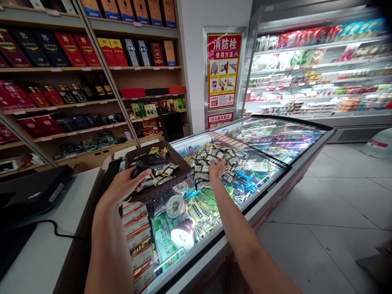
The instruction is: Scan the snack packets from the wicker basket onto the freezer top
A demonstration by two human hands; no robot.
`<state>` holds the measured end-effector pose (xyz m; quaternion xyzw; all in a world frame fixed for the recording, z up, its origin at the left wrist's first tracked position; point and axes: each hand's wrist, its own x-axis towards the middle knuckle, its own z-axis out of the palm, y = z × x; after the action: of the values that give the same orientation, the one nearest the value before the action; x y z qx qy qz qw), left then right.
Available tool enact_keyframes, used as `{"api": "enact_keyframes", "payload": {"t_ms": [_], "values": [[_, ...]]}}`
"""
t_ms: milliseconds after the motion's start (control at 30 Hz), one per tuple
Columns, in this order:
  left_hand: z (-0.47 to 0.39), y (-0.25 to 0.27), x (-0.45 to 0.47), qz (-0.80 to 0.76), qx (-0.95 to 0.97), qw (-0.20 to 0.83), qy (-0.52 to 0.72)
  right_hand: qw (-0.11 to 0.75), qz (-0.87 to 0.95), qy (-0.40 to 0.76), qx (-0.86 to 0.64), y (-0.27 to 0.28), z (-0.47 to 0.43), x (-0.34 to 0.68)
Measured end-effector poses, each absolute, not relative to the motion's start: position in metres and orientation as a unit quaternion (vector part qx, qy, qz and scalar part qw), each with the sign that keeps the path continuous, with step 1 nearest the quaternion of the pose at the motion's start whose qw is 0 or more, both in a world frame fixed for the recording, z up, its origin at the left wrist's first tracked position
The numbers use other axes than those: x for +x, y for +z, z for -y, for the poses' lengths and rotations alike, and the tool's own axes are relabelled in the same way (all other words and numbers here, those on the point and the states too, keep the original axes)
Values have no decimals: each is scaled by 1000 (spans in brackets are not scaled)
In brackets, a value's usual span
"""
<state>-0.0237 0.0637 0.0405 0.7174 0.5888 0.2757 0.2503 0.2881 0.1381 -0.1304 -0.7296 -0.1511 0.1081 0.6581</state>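
- Centre: packets (202,168) on a freezer (266,201), right of a basket (167,187).
- Upper left: boxes (71,49) on shelves (143,67).
- Upper right: display fridge (294,123) behind the freezer.

You see a dark brown woven basket (165,189), small packets (201,170) in dark olive and white, a black handheld object (152,161), and a red poster (224,49) bordered yellow.
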Motion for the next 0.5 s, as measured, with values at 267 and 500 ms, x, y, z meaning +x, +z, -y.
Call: {"api": "enact_keyframes", "payload": {"t_ms": [267, 500], "values": [[-66, 42, -69, -689, 637, 187, 291, 628, 308, -62, -712, -121, -120, 249], [-84, 16, -125, -734, 559, 173, 344, 564, 584, 48, -582, -108, -171, 151]]}}
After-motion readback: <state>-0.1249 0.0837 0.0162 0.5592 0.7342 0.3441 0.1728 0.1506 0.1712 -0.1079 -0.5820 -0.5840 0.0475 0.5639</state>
